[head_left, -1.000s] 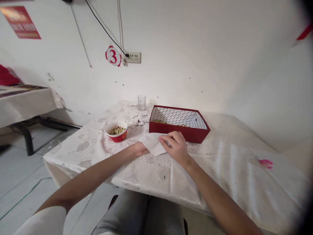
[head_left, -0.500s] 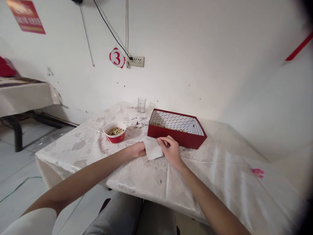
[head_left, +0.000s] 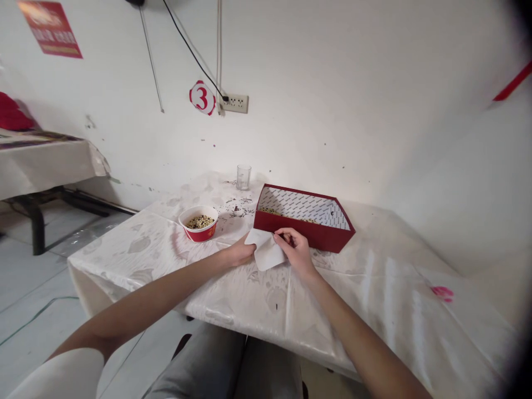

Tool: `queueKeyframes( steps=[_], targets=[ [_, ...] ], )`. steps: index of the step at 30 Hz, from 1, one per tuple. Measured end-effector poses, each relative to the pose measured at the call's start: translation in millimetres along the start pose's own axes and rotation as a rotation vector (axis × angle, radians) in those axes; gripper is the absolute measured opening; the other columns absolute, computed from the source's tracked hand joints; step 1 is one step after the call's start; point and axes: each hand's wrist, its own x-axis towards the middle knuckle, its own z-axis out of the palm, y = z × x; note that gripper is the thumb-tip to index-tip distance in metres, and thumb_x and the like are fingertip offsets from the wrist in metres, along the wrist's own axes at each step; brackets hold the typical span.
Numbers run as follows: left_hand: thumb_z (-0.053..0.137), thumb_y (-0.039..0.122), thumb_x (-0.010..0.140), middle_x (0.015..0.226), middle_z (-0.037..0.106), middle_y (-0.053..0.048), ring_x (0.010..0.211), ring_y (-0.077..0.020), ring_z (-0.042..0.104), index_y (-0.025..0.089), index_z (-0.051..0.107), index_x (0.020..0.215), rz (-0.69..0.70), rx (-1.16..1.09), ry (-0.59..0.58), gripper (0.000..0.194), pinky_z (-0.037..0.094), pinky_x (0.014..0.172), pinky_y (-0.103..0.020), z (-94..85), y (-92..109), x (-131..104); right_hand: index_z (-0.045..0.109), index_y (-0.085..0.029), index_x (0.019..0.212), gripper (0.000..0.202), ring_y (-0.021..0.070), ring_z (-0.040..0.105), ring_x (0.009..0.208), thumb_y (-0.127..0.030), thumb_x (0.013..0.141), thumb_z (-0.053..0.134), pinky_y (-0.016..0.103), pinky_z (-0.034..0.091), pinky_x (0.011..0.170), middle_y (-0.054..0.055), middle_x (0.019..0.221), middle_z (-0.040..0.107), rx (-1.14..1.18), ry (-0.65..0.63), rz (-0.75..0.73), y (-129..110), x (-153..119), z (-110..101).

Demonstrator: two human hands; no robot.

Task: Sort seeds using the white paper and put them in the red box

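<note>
A small white paper [head_left: 266, 252], creased near its top, is stretched between my two hands in front of the red box. My left hand [head_left: 241, 250] grips its left edge, with most fingers hidden behind the sheet. At the upper right corner, my right hand [head_left: 296, 249] pinches it between thumb and fingers. The red box [head_left: 307, 231] has a patterned white lining and grains inside. To the left stands a red and white bowl [head_left: 201, 233] holding mixed light and dark grains.
A clear glass [head_left: 243, 177] stands at the back of the cloth-covered table [head_left: 233, 305]. Dark bits [head_left: 236, 209] lie scattered between bowl and box. A wall rises behind, with a socket [head_left: 236, 103]. Another table [head_left: 45, 166] is at the far left.
The paper has creased and tilted between my hands, its right side lifting slightly. The whole view has shifted a little, so everything appears slightly farther right.
</note>
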Motion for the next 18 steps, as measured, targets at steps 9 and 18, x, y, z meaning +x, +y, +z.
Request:
queueKeyframes(
  steps=[9, 18],
  targets=[
    [0.092, 0.034, 0.066, 0.097, 0.08, -0.011, 0.087, -0.0227, 0.072, 0.013, 0.081, 0.097, 0.101, 0.106, 0.1, 0.039, 0.053, 0.084, -0.032, -0.6, 6, 1, 0.079, -0.025, 0.106, 0.022, 0.0172, 0.052, 0.075, -0.035, 0.1, 0.06, 0.032, 0.043, 0.067, 0.001, 0.08, 0.052, -0.316, 0.0, -0.319, -8, -7, -1],
    [0.091, 0.03, 0.062, 0.092, 0.08, -0.011, 0.083, -0.0241, 0.073, 0.013, 0.08, 0.096, 0.009, -0.036, 0.118, 0.039, 0.054, 0.08, -0.035, -2.4, 10, 2, 0.078, -0.027, 0.111, 0.023, 0.0183, 0.057, 0.078, -0.032, 0.102, 0.057, 0.033, 0.05, 0.071, 0.004, 0.089, 0.059, -0.308, 0.031, -0.389, -22, -15, 2]
  ],
)
